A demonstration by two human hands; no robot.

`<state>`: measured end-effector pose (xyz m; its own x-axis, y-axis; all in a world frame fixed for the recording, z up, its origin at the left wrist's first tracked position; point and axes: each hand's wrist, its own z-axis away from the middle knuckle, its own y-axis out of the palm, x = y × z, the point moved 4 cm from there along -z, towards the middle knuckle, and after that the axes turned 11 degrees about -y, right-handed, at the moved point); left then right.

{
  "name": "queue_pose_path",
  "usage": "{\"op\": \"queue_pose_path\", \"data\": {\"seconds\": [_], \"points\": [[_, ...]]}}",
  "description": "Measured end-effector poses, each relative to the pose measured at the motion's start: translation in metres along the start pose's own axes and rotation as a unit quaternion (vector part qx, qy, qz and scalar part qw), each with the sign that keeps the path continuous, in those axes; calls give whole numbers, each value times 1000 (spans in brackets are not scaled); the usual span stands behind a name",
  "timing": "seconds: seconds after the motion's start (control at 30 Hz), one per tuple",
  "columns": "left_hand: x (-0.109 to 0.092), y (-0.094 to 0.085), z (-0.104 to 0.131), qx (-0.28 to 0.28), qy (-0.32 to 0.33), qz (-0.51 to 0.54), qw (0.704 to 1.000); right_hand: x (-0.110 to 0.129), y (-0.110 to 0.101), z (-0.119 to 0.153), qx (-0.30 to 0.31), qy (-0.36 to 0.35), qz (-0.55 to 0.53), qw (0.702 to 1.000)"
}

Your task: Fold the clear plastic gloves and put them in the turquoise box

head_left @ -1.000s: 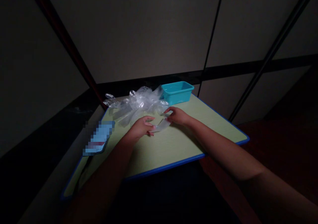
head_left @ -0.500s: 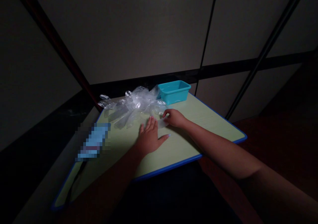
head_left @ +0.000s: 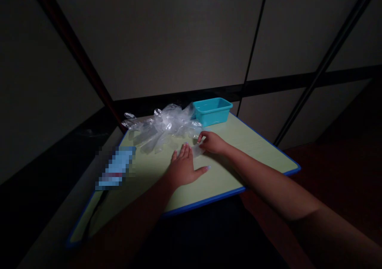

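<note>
A clear disposable plastic glove (head_left: 197, 150) lies on the pale yellow-green table (head_left: 253, 157). My left hand (head_left: 184, 168) rests flat over its left part, fingers stretched out and thumb spread to the right. At the other end my right hand (head_left: 213, 142) is closed in a pinch on the glove's edge. Just beyond both hands spreads a loose pile of crumpled clear plastic gloves (head_left: 165, 126). Part of the glove under my left fingers is hidden.
A turquoise plastic basket (head_left: 213, 113) stands at the back of the table, touching the pile. On the left lies a blurred-out light blue object (head_left: 116, 167) with a dark strap below it. Cabinet panels (head_left: 179, 38) rise behind the table, which has a blue edge.
The whole view has shifted slightly, so everything sits a little farther right. My left hand stays flat and my right hand keeps its pinch on the glove, with hardly any movement.
</note>
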<state>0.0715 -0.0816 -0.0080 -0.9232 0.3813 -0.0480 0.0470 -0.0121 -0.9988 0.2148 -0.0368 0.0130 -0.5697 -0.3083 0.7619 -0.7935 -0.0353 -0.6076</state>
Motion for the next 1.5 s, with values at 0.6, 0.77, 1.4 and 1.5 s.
{"op": "queue_pose_path", "data": {"seconds": [0.6, 0.77, 1.4, 1.5], "points": [[-9, -9, 5, 4, 58, 56, 997, 17, 17, -4, -32, -69, -251, 965], [-7, -8, 4, 5, 38, 58, 998, 18, 19, -5, -30, -87, -263, 961], [-2, -8, 4, -34, 21, 32, 999, 20, 15, -3, -47, -103, -237, 965], [-4, -9, 4, -36, 19, 29, 999, 24, 15, -3, -42, -114, -250, 961]]}}
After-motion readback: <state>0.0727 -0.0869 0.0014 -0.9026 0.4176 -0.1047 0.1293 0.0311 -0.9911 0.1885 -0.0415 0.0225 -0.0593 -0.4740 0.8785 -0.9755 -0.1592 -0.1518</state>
